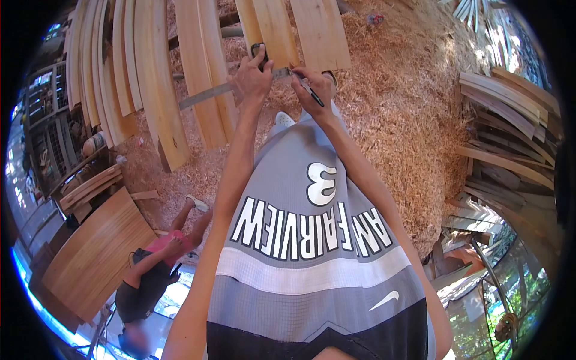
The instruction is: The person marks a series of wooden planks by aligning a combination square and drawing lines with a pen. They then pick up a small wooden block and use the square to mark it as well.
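Note:
My left hand (252,79) is closed around a metal carpenter's square (207,96), whose long grey blade reaches left across neighbouring boards. A black part of it shows at my index finger. The blade's right end lies by the near end of a wooden board (273,33). My right hand (317,90) grips a black marker (314,96) close to that board end, its body slanting back below my fingers. The exact contact of its tip is too small to make out.
Several long planks (159,78) lie side by side to the left, and another board (321,36) lies to the right. Wood shavings (396,150) cover the ground. Stacked timber (510,108) stands at far right. Another person (150,276) is at lower left beside a wooden panel (99,258).

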Available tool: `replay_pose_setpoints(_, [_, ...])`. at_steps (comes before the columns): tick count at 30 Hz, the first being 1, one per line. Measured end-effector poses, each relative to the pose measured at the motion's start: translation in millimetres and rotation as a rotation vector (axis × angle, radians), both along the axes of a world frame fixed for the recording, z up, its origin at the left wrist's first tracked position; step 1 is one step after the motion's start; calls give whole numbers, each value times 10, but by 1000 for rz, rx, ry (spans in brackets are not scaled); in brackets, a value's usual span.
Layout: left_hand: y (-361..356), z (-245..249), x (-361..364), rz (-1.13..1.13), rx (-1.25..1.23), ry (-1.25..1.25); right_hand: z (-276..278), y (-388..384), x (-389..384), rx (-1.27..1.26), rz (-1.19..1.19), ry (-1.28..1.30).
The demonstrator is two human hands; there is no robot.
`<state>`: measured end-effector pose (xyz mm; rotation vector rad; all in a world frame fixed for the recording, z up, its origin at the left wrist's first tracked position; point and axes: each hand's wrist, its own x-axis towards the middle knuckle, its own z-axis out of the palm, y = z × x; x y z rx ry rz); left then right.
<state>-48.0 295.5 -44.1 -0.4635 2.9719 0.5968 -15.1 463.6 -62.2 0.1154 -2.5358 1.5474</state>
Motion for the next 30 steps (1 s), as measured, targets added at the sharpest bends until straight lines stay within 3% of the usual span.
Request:
replay_pose_setpoints(10, [26,-21,29,30,26,-80,3,31,72,-13,41,-73])
replay_pose_setpoints(13, [0,-123,97,-1,-31,-3,-44,12,96,-29,-3,18])
replay_pose_setpoints(16, [-130,-229,77,11,60,24,1,92,62,31,-14,-1])
replay_pose_setpoints(18, [-236,-275,11,135,186,58,2,166,117,-64,-60,-126])
replay_pose_setpoints(24, [-270,-179,-396,43,22,115,18,248,71,-57,-61,-172])
replay_pose_setpoints(30, [-149,-118,-338,19,-30,126,48,229,8,-58,-21,-90])
